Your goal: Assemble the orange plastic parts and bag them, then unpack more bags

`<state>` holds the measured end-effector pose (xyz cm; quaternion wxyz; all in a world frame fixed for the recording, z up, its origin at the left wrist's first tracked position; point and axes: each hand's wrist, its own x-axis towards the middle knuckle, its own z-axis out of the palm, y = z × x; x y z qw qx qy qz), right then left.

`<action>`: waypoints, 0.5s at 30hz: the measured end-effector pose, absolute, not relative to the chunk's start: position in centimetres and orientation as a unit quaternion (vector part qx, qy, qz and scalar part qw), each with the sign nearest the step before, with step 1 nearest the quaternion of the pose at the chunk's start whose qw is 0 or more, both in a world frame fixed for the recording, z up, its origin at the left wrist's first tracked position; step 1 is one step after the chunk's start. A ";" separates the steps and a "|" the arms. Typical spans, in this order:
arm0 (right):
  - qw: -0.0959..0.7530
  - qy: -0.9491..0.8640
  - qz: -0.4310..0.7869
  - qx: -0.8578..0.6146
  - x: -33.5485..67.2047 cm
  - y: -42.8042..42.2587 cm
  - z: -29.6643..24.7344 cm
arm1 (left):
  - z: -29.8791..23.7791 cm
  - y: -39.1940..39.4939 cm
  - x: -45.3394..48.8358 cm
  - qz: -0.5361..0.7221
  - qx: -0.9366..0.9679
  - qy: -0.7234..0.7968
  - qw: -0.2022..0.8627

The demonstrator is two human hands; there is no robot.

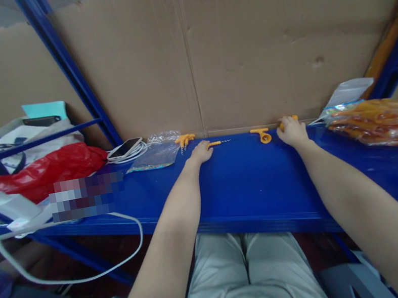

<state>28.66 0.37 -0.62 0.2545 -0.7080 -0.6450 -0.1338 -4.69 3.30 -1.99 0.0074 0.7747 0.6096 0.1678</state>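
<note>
Corkscrew (215,143) juts rightward from left hand (203,153).

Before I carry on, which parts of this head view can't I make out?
All in the head view:
Left hand: its back hides whether it grips or only touches the spiral-tipped piece.
Covered orange piece: mostly behind the right hand, so its shape is unclear.
Bag of orange items: cut off by right edge; creased plastic obscures its contents.
Pixelated patch: hides what lies by the red plastic.
Phone: screen too small to read.
</note>
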 end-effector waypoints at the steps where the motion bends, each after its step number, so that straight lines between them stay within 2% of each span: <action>1: 0.271 -0.644 -0.127 -0.704 28.8 0.3 -0.6 | -2.0 3.3 -4.7 0.168 0.774 0.610 0.009; 6: 0.312 -0.616 -0.038 -0.722 29.4 0.5 -0.5 | -1.8 3.1 -4.6 0.179 0.772 0.610 0.013; 11: 0.240 -0.601 0.013 -0.763 30.0 1.1 -0.7 | -1.4 2.9 -4.7 0.195 0.775 0.601 0.011; 15: 0.216 -0.606 0.006 -0.765 30.2 1.2 -0.7 | -1.2 2.7 -4.8 0.215 0.773 0.597 -0.007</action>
